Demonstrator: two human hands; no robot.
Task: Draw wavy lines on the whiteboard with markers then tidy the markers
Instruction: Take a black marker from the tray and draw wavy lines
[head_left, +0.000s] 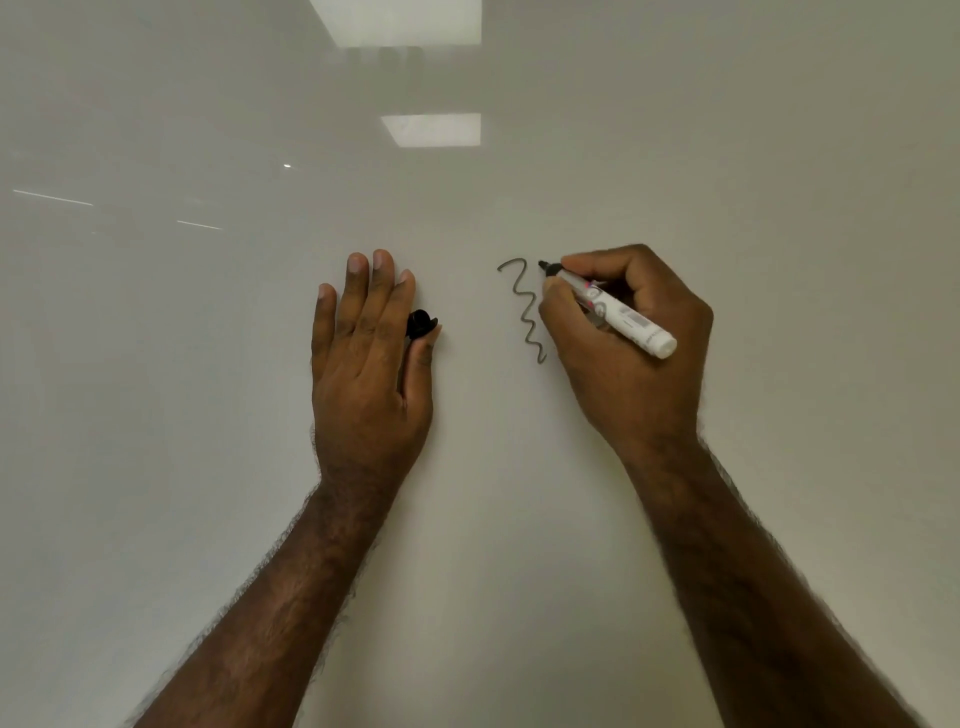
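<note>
R hand (631, 338) pinched marker (613, 310), tip by wavy line (525, 312) top | L hand (366, 364) flat on whiteboard (208, 415), thumb pinning black cap (420, 322)

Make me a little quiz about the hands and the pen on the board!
1. True or false: the marker has its cap on.
2. Which hand holds the black cap: A) left hand, B) right hand, C) neither?
3. Fill in: the line on the whiteboard is ____.

Key:
1. False, the tip is bare.
2. A, held by the thumb against the fingers.
3. Wavy; the wavy line is dark.
</note>
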